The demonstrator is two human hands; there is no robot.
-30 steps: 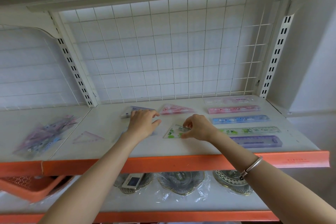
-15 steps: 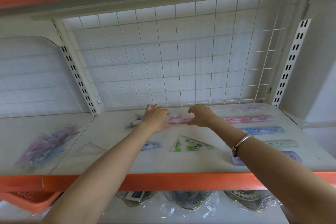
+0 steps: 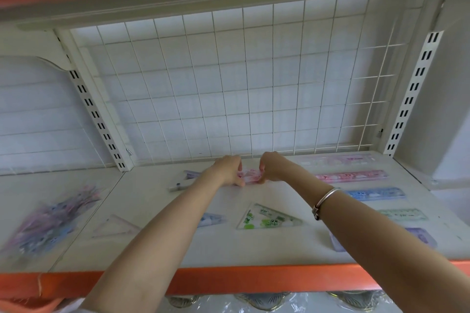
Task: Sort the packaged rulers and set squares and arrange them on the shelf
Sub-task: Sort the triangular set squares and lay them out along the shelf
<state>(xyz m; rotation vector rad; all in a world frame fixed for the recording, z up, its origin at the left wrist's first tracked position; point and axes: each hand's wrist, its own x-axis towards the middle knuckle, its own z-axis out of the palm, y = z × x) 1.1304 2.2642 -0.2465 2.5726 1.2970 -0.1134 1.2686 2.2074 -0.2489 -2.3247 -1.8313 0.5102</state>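
Note:
Both hands meet at the back of the white shelf (image 3: 157, 249) on a pink set square (image 3: 250, 176). My left hand (image 3: 229, 170) holds its left end and my right hand (image 3: 273, 168) pinches its right end. A green set square (image 3: 267, 218) lies nearer the front, with a blue one (image 3: 211, 220) partly hidden under my left forearm and a purple one (image 3: 189, 175) behind it. At the right lie packaged rulers in a column: pale pink (image 3: 338, 159), pink (image 3: 352, 176), blue (image 3: 373, 193), green (image 3: 401, 215) and purple (image 3: 419, 236).
A clear set square (image 3: 114, 226) lies left of centre. A loose heap of packaged rulers and set squares (image 3: 48, 221) sits on the neighbouring shelf section at the left. A wire grid back panel (image 3: 229, 84) closes the shelf. Wrapped dishes (image 3: 262, 300) show on the shelf below.
Both hands left the green set square near the front, reached to the back of the shelf and took hold of the pink set square. The camera tilted upward.

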